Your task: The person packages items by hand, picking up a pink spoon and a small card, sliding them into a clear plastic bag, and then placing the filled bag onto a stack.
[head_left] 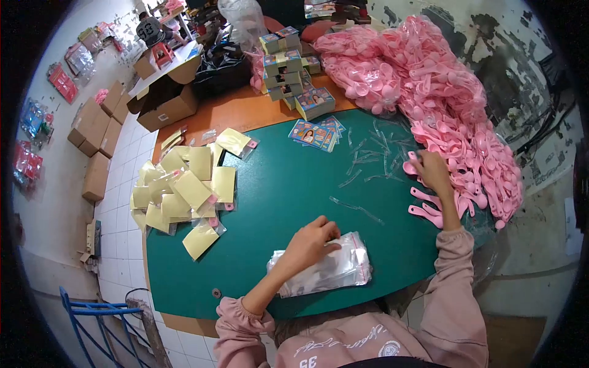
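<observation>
My left hand (311, 243) is over a stack of clear plastic bags (325, 276) at the table's near edge. Its fingers are curled, with a gap between thumb and forefinger and nothing visible between them. My right hand (433, 172) is at the left edge of a large heap of pink plastic spoons (445, 80). Its fingertips are closed on one pink spoon (410, 167), partly hidden by the hand. Several loose spoons (424, 214) lie just below that hand, handles pointing left.
Packed bags with yellow cards (191, 190) are piled on the left of the green table (270, 184). Picture cards (316, 134) lie at the back, near banded card stacks (283, 67). Thin clear strips (374, 153) are scattered centre right. An open carton (165, 107) and a seated person (153, 30) are beyond.
</observation>
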Motion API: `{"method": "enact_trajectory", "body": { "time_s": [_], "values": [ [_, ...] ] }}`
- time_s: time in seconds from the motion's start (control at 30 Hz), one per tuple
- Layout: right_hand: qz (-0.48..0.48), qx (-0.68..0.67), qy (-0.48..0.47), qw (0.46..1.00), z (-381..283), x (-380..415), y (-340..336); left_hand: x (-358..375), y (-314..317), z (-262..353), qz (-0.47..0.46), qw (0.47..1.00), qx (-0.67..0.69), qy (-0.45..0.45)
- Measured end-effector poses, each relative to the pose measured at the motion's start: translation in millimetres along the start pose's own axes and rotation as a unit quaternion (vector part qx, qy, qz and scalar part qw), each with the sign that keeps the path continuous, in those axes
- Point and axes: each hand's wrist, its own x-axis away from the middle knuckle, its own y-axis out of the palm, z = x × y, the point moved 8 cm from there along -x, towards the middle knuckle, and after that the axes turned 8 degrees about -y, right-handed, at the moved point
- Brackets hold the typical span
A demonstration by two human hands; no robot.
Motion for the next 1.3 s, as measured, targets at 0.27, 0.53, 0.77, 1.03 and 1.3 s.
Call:
{"method": "enact_trajectory", "body": {
  "time_s": [0.27,0.53,0.77,1.03,1.3],
  "values": [
    [0.092,-0.026,-0.048,0.994,-8.2,-11.7,-3.2,6.2,-11.6,5.8,0.067,0.995,0.013,0.078],
    [0.058,-0.493,-0.058,0.866,-108.5,29.2,-29.5,0.2,-15.2,-15.0,-0.048,0.972,0.221,-0.067],
    [0.116,-0.432,-0.084,0.891,-144.3,42.9,-24.0,-1.1,-14.4,-34.8,-0.008,0.923,0.384,-0.017],
    [0.132,-0.518,-0.069,0.842,-155.9,49.9,-11.1,-0.7,-24.8,-59.0,0.042,0.84,0.522,-0.141],
    [0.129,-0.479,-0.114,0.861,-166.7,48.1,-12.7,-1.3,-23.3,-58.6,0.033,0.833,0.532,-0.15]
  ]
}}
